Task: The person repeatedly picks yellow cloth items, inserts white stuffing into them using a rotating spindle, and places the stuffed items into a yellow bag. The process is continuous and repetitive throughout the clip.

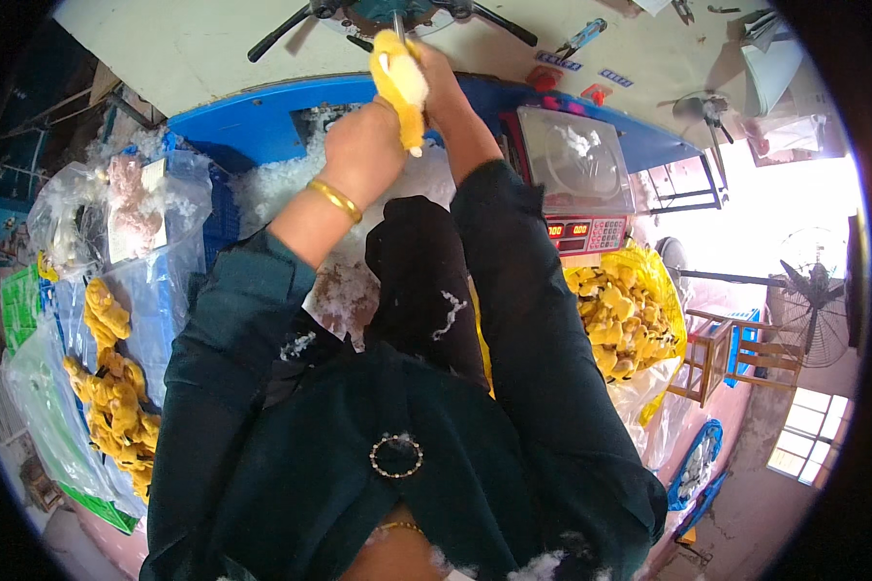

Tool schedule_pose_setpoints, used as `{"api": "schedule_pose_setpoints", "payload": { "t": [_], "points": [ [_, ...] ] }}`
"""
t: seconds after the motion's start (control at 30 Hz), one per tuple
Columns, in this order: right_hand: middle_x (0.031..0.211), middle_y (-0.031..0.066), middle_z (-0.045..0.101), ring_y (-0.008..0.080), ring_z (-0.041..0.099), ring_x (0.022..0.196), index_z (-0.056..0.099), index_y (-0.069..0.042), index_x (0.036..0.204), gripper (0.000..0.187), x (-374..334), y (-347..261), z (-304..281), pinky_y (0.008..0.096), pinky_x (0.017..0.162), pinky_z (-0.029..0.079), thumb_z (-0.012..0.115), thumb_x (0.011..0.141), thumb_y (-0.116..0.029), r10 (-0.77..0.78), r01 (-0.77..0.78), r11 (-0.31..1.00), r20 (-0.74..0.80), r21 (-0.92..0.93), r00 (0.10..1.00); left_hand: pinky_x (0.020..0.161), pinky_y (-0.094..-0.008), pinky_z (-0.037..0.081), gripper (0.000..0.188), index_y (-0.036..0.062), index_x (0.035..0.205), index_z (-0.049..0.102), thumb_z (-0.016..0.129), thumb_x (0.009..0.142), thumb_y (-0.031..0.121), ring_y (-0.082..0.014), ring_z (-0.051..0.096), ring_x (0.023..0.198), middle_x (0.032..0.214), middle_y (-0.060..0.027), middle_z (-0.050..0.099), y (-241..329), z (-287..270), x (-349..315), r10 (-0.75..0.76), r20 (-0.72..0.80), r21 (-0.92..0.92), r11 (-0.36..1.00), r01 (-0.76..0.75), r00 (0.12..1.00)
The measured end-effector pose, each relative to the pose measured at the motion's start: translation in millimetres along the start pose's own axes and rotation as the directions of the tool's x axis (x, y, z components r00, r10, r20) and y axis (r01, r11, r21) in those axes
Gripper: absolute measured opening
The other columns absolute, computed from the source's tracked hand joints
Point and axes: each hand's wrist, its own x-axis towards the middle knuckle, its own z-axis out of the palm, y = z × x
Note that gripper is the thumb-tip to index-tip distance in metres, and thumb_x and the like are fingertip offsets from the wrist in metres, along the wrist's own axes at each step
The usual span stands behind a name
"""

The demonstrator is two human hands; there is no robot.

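Observation:
A small yellow plush toy (404,85) with a paler front is held up against the metal nozzle (398,21) of a machine at the top middle. My left hand (366,145) is closed round its lower left side, a gold bangle on the wrist. My right hand (439,82) grips the toy from the right, close to the nozzle; its fingers are partly hidden behind the plush. Whether the nozzle goes into the toy I cannot tell. Loose white stuffing (291,198) lies below my hands, around my lap.
Yellow plush pieces (116,397) lie on plastic sheeting at left, and more plush pieces (622,315) fill a yellow bag at right. A red scale (588,232) stands right of my forearm. Black handles (281,34) flank the nozzle. Pliers (581,39) lie on the machine top.

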Motion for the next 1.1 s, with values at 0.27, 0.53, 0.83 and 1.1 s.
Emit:
{"api": "schedule_pose_setpoints", "payload": {
  "t": [0.27,0.53,0.83,1.1],
  "points": [
    [0.092,0.0046,0.065,0.0136,0.064,0.077,0.06,-0.001,0.109,0.033,-47.9,-4.9,10.2,0.0282,0.069,0.051,0.044,0.097,-0.027,0.094,-0.096,0.995,-0.074,-0.025,0.993,0.055,-0.0362,0.052,0.021,0.0002,0.096,0.057,0.058,0.088,0.02,-0.0261,0.065,0.063,0.074,-0.0136,0.065,-2.0,-11.9,-30.4,-0.066,0.311,-0.229,0.963,0.142,0.948],
    [0.086,0.0164,0.067,0.0222,0.067,0.074,0.064,0.009,0.098,0.034,7.4,-34.0,6.5,0.0349,0.059,0.052,0.058,0.087,-0.024,0.137,-0.219,0.942,-0.305,-0.255,0.943,0.062,-0.0264,0.058,0.031,-0.0011,0.104,0.058,0.058,0.092,0.027,-0.0162,0.067,0.067,0.083,-0.0082,0.065,4.0,-35.6,1.7,-0.038,0.678,-0.733,-0.113,0.671,0.734],
    [0.089,0.022,0.067,0.0259,0.067,0.075,0.062,0.011,0.096,0.036,-40.2,-24.8,12.7,0.0375,0.062,0.051,0.057,0.087,-0.024,0.145,-0.222,0.947,-0.306,-0.234,0.941,0.06,-0.0278,0.058,0.028,0.0012,0.106,0.058,0.065,0.084,0.017,-0.0174,0.065,0.067,0.086,-0.0079,0.064,4.6,-41.1,-25.5,-0.012,0.748,-0.663,-0.061,0.746,0.663],
    [0.087,0.0138,0.066,0.0196,0.065,0.077,0.062,0.009,0.099,0.039,-8.3,-33.0,12.7,0.0327,0.063,0.052,0.056,0.089,-0.028,0.152,-0.214,0.958,-0.296,-0.19,0.943,0.039,-0.0162,0.045,0.029,-0.0034,0.098,0.055,0.063,0.086,0.021,-0.013,0.057,0.053,0.074,-0.0094,0.059,-44.9,-34.9,20.2,0.151,0.74,-0.608,-0.269,0.747,0.656]
  ]
}}
